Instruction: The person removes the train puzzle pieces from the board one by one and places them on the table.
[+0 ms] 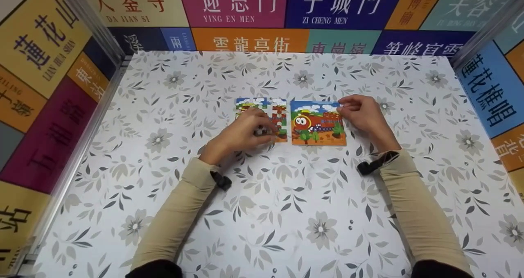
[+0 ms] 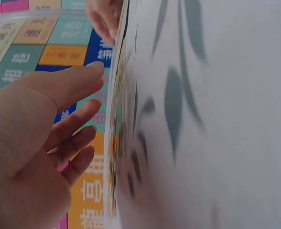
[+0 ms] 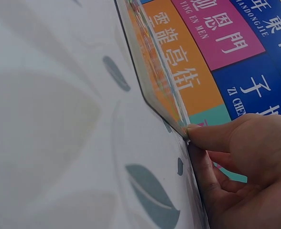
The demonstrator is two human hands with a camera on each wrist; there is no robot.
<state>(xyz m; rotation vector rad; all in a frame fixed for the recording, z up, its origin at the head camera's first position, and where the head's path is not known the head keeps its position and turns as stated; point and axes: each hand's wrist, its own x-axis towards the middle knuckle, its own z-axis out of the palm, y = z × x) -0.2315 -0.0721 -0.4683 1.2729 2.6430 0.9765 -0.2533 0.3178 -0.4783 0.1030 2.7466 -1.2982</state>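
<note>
A square picture board (image 1: pixel 317 124) with a cartoon train lies flat on the table. At its upper right corner my right hand (image 1: pixel 362 110) holds the edge between thumb and fingers; in the right wrist view the thumb (image 3: pixel 212 136) meets that corner. Just left of the board is a second train picture (image 1: pixel 280 122), broken up into parts, perhaps puzzle pieces. Over it is my left hand (image 1: pixel 249 132), covering much of the picture. The left wrist view shows that hand's fingers (image 2: pixel 76 126) loosely bent with nothing visible between them.
The table (image 1: pixel 286 196) wears a white cover printed with grey leaves and flowers. Colourful panels (image 1: pixel 237 3) with large characters stand behind it and along both sides. A dark wrist camera (image 1: pixel 372 165) sits at the right cuff.
</note>
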